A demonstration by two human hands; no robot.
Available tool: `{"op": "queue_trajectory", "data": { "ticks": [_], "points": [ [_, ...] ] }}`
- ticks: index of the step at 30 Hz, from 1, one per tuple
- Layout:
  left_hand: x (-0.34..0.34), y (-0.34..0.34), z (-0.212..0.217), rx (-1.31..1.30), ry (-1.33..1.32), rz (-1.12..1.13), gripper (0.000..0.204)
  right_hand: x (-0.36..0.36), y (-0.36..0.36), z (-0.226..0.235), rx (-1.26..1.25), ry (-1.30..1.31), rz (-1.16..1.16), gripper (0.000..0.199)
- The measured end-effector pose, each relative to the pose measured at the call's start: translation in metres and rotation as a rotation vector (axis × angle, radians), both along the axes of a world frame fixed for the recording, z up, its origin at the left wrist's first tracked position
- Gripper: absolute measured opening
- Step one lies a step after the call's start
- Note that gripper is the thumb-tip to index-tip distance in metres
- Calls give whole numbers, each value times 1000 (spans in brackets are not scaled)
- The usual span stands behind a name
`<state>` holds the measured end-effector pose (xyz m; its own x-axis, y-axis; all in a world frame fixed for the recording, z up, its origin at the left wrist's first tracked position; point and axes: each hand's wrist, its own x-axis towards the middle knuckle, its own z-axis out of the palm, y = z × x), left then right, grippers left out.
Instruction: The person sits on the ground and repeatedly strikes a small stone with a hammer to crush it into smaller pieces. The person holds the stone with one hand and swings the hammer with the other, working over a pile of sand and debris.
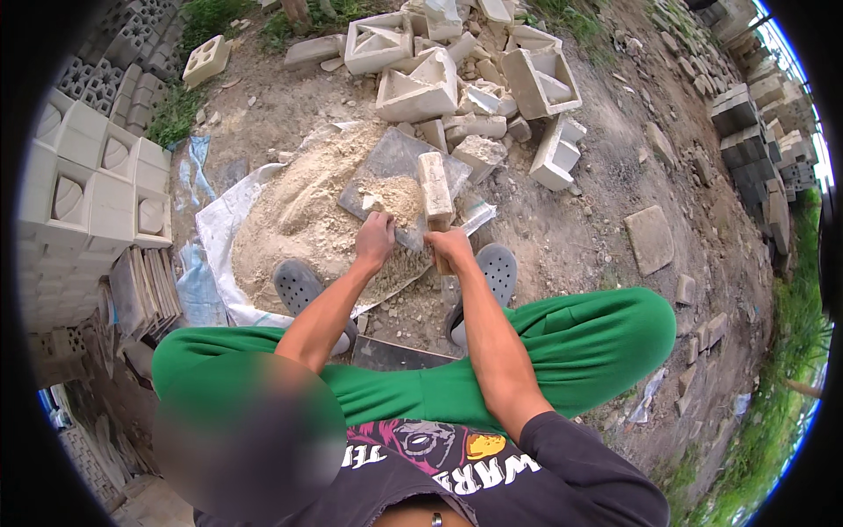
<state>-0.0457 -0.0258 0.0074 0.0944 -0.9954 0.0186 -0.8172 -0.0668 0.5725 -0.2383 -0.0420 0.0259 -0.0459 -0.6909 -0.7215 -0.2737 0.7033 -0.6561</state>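
My right hand (pixel 449 249) is wrapped round the handle of a wooden mallet (pixel 435 189). The mallet's pale, worn block head points away from me over the right part of a dark flat slab (pixel 395 151). My left hand (pixel 376 239) is closed, its fingertips at the near edge of a small heap of pale crumbs (pixel 399 198) on that slab; what the fingers hold, if anything, I cannot make out. Left of the slab lies a large mound of sandy powder (pixel 285 206) on a white sheet (pixel 219 224).
Broken hollow blocks (pixel 420 88) and rubble pile up beyond the slab. Stacked pale blocks (pixel 97 167) line the left side, with thin boards (pixel 145 285) leaning below them. A flat stone (pixel 649 239) lies on the dirt at right. My grey clogs (pixel 498 270) flank the work spot.
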Motion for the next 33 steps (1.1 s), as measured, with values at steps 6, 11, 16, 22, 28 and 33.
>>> {"op": "queue_trajectory", "data": {
  "ticks": [6, 11, 16, 22, 28, 33],
  "points": [
    [-3, -34, 20, -31, -48, -16, 22, -1, 0, 7, -38, -61, -39, 21],
    [25, -38, 9, -295, -217, 100, 39, 5, -3, 27, -134, 128, 83, 32],
    [30, -31, 0, -68, 45, 241, 47, 25, -9, 88, -301, 66, 189, 26],
    [38, -32, -6, -30, 284, 344, 47, 52, 2, 65, -546, 40, 193, 24],
    [56, -24, -12, -119, 237, 506, 45, 48, 20, 25, -52, 179, 266, 31],
    [75, -1, -22, -112, 158, 564, 47, 44, 8, 42, -69, 137, 186, 34]
  ]
}}
